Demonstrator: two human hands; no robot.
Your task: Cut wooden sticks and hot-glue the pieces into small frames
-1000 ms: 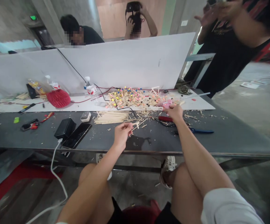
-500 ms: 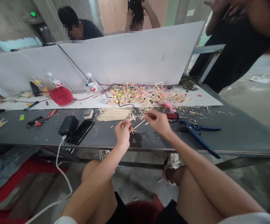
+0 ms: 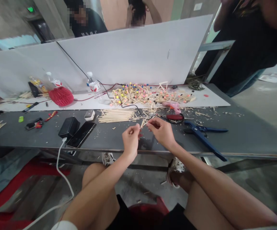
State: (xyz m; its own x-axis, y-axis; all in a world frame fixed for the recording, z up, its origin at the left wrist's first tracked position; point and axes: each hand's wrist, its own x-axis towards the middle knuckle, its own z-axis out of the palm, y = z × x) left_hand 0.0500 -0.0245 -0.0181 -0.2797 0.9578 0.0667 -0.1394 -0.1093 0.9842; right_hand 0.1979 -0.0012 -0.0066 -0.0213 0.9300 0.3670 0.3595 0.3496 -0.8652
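My left hand is closed in a pinch over the front of the grey table, with short pale wooden sticks at its fingertips. Close beside it on the right, my right hand pinches too, its fingertips meeting the end of a small stick. How the pieces join is too small to make out. Behind my hands lies a row of long wooden sticks. Farther back is a heap of short sticks with coloured ball tips. A pink glue gun rests just beyond my right hand.
Blue-handled cutters lie at right. On the left are a phone, a black power adapter with a white cable, a small white box and a red brush-like bundle. A bottle stands behind. People are beyond the white panel.
My left hand has moved right and both hands' fingertips have come together at the small sticks. The right hand has shifted slightly down. The camera view has tilted a little.
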